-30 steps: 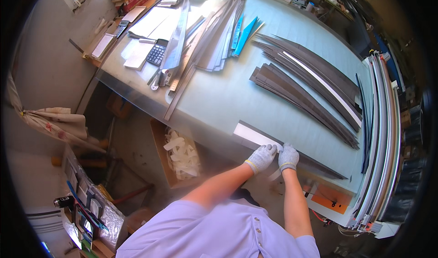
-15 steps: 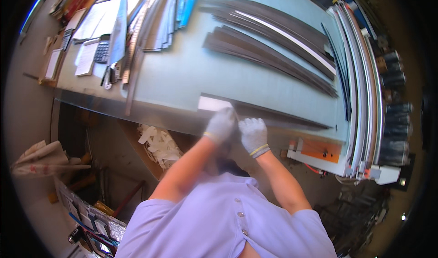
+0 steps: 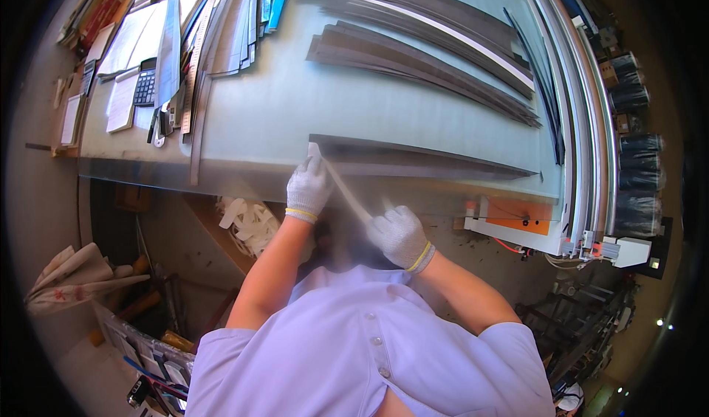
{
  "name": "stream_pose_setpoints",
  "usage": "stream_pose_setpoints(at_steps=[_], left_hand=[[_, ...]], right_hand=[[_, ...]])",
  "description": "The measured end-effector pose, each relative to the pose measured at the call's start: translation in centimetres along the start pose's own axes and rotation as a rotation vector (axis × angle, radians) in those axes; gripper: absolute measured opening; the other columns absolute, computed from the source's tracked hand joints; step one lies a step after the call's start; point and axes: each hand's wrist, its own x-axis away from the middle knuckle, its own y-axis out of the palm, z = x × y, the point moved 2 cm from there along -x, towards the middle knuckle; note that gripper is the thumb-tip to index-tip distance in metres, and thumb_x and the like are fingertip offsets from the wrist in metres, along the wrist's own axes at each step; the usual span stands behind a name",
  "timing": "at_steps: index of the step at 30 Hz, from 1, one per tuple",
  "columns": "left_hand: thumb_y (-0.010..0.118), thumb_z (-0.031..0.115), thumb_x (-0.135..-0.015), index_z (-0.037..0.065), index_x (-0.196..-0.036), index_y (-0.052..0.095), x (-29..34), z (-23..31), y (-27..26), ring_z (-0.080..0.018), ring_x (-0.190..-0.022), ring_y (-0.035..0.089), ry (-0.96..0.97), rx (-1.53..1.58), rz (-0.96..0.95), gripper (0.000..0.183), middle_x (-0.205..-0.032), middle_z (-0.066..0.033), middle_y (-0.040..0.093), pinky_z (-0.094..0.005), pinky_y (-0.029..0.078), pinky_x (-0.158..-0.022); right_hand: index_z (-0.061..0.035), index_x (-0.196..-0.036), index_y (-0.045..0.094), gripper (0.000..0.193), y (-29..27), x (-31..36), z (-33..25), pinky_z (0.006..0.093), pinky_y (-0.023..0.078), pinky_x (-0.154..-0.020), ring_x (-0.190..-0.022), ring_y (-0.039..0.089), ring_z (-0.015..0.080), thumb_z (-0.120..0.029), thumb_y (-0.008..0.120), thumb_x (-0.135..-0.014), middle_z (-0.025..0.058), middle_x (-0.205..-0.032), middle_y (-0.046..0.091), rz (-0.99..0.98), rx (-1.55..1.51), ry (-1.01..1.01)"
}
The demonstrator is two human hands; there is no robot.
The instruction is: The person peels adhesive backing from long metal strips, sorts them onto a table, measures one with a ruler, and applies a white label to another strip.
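Observation:
Both my hands wear light grey knit gloves with yellow-edged cuffs. My left hand (image 3: 309,188) is closed at the left end of a long dark grey strip (image 3: 413,159), which tapers to the right along the near table edge. A narrow whitish band (image 3: 346,190), blurred, runs slanting from that end down to my right hand (image 3: 399,234). My right hand is closed on the band, off the table's near edge and close to my body. Its fingertips are partly hidden.
Stacks of dark grey strips (image 3: 421,70) lie farther back on the pale table (image 3: 258,114). Rulers, papers and a calculator (image 3: 145,83) sit at left. A long-railed machine (image 3: 572,122) borders the right side. Below the table, a box holds white scraps (image 3: 249,227).
My hands have moved apart: the left leftward, the right toward my body. The whitish band now stretches between them, and the white patch at the strip's left end no longer shows.

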Motion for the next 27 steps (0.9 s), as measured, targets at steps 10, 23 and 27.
stream_pose_setpoints(at_steps=[10, 23, 27], left_hand=[[0.074, 0.020, -0.082, 0.003, -0.109, 0.065, 0.1, 0.2, -1.2, -0.0322, -0.105, 0.062, 0.018, 0.067, 0.115, 0.033, -0.117, -0.0117, 0.063, -0.0433, 0.053, -0.088], [0.071, 0.022, -0.081, 0.004, -0.124, 0.060, -1.7, -0.3, -2.5, -0.0333, -0.108, 0.061, -0.017, 0.011, -0.157, 0.049, -0.135, -0.0138, 0.059, -0.0454, 0.052, -0.086], [0.067, 0.020, -0.080, 0.004, -0.116, 0.061, -1.6, -0.6, -2.4, -0.0353, -0.099, 0.064, 0.044, -0.033, -0.017, 0.041, -0.132, -0.0165, 0.059, -0.0487, 0.052, -0.078]], right_hand=[[-0.0035, -0.110, 0.065, 0.035, 2.5, -0.9, 6.3, 0.0472, 0.050, -0.088, -0.100, 0.061, 0.0392, -0.029, 0.071, -0.086, 0.0172, -0.105, 0.065, 0.148, -0.226, 0.521], [-0.0079, -0.103, 0.071, 0.023, 15.4, -11.4, 7.1, 0.0438, 0.054, -0.086, -0.099, 0.066, 0.0329, -0.019, 0.071, -0.083, 0.0144, -0.103, 0.069, 0.042, -0.209, 0.787], [-0.0114, -0.098, 0.073, 0.017, 16.1, -11.1, 6.8, 0.0434, 0.052, -0.079, -0.089, 0.065, 0.0307, -0.016, 0.065, -0.085, 0.0101, -0.096, 0.067, 0.083, -0.119, 0.634]])
